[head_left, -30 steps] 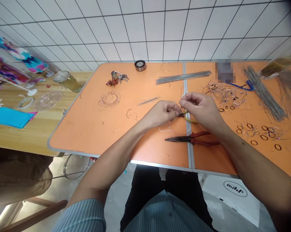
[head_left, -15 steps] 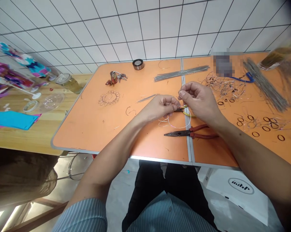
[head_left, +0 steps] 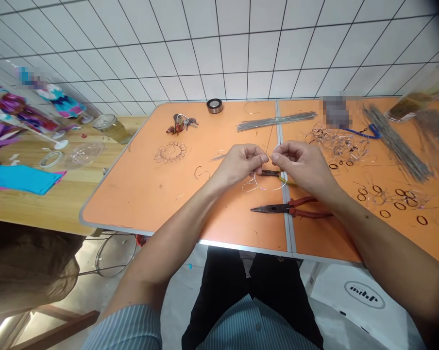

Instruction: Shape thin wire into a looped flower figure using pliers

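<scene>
Left hand (head_left: 243,163) and right hand (head_left: 302,161) close together, both pinching wire (head_left: 269,140) — jar (head_left: 113,130) of yellowish liquid far left, glass (head_left: 402,108) with brown contents far right

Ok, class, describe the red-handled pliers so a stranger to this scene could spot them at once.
Find the orange table, then the metal seam crossing it from front to back. Across that seam, just below the right hand in the picture, lie the red-handled pliers, dark jaws pointing left. Colour sets them apart from the yellow-handled pliers just beyond.
</scene>
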`<action>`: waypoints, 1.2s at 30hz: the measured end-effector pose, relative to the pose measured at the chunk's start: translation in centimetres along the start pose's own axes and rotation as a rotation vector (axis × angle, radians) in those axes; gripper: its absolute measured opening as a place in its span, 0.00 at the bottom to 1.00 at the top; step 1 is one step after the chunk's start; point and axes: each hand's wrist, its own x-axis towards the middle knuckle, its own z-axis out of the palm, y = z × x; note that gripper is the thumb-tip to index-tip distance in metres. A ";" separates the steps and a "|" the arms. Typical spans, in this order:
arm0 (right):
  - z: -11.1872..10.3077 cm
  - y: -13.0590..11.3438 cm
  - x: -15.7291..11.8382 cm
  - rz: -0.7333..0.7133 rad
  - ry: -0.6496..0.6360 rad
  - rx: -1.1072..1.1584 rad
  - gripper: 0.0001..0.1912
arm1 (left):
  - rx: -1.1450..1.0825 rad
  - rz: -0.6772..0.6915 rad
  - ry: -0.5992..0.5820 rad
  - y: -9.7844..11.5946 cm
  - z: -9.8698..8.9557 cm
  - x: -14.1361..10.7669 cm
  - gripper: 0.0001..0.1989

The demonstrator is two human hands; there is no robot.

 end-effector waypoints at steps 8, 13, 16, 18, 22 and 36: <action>0.2 0.5 0.0 0.123 -0.073 0.092 0.10 | 0.016 -0.014 -0.012 -0.4 0.3 0.1 0.10; 0.4 0.8 -0.1 0.107 -0.073 0.076 0.11 | 0.042 -0.010 -0.011 -0.7 0.3 0.1 0.11; 0.6 0.6 -0.3 0.158 -0.082 0.130 0.12 | 0.035 -0.022 -0.008 -1.0 0.3 0.3 0.11; 0.6 0.5 -0.4 0.177 -0.093 0.163 0.13 | 0.015 -0.030 0.003 -1.0 0.4 0.3 0.13; 0.8 0.5 -0.5 0.190 -0.122 0.193 0.15 | 0.006 -0.052 0.018 -0.5 0.5 0.1 0.12; -1.8 2.1 0.1 -0.553 0.064 -0.666 0.13 | 0.048 -0.122 -0.159 0.6 0.5 -0.7 0.08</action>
